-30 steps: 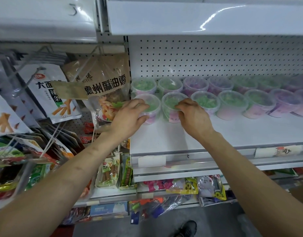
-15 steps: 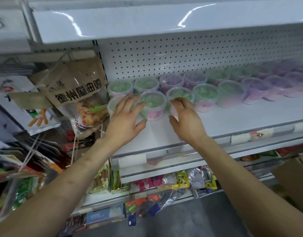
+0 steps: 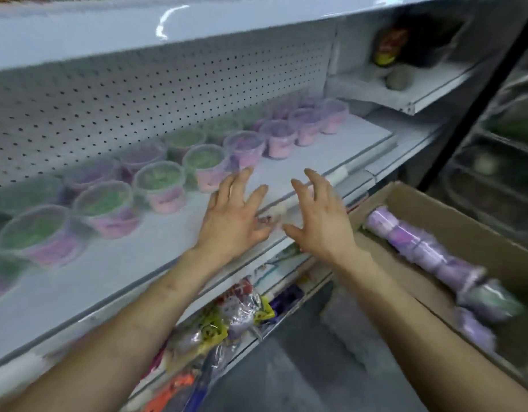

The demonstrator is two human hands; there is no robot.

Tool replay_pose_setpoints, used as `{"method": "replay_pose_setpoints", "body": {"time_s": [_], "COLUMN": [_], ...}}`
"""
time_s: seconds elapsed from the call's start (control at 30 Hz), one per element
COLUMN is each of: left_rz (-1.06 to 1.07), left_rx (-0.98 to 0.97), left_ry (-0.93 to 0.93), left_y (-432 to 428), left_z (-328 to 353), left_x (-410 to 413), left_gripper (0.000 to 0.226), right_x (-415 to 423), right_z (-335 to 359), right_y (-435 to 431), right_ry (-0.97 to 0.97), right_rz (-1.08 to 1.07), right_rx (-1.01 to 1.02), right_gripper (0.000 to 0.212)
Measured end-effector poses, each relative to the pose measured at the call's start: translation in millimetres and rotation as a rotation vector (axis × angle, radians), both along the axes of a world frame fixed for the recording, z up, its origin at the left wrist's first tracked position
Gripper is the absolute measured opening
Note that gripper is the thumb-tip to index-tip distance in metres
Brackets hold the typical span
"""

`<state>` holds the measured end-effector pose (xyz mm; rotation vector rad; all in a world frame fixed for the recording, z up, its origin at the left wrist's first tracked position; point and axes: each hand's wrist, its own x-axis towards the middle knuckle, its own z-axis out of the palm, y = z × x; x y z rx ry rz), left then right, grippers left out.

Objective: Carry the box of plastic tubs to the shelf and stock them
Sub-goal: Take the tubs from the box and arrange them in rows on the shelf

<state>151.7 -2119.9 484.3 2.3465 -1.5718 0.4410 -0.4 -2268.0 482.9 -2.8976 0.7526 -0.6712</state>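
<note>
Several clear plastic tubs with green or purple contents stand in two rows along the white shelf. My left hand hovers over the shelf's front part, fingers spread, holding nothing. My right hand is beside it over the shelf edge, fingers spread and slightly bent, also empty. At the right, a cardboard box holds a wrapped stack of purple tubs lying on its side. The picture is blurred by motion.
A white pegboard wall backs the shelf, with another shelf close above. Bagged snacks fill the lower shelf under my arms. A side shelf at the upper right carries dark items. Grey floor lies below.
Both hands have let go of the tubs at the left and moved right along the shelf, fingers now spread. The view has swung right, bringing the cardboard box into sight.
</note>
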Motion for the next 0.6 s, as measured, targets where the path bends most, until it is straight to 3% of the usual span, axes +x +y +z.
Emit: {"method": "replay_pose_setpoints", "body": {"time_s": [0.4, 0.6], "left_rz": [-0.299, -0.388], "left_rx": [0.166, 0.322], "left_ry": [0.037, 0.060], "left_y": [-203.1, -268.8], "left_z": [-40.3, -79.8], "left_x": [-142.6, -164.4], "left_gripper": [0.088, 0.094], "right_x": [-223.9, -276.6], "right_z": [-56.2, -102.4], "right_y": [-143.9, -171.4], "right_ry": [0.137, 0.219], "right_rz": [-0.555, -0.689], "right_rx": [0.068, 0.245], "right_gripper": [0.093, 0.098]}}
